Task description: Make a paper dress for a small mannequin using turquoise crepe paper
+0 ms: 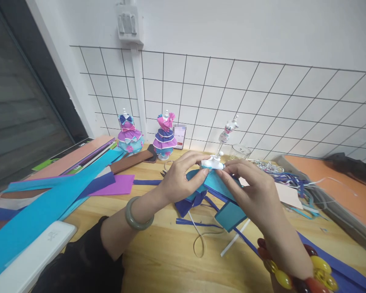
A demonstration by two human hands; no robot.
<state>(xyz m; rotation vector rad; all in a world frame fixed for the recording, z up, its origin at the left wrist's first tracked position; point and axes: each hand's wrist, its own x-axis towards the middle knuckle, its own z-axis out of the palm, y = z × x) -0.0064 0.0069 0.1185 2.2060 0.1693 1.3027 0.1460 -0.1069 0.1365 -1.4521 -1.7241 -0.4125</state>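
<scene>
A small white dress form on a thin stand leans to the right above my hands. My left hand pinches the left side of its white base, with the thumb at the lower edge. On the other side my right hand holds the base, its thumb and fingertips pressed at the rim. Teal paper with a dark blue edge hangs below the base between the hands. Lower down lies a teal piece on the wooden table, among blue and white strips.
Two dressed forms stand at the back, near a phone. Long coloured sheets and a white device lie left. Tangled strips, a clear cup and an orange-lined tray are right.
</scene>
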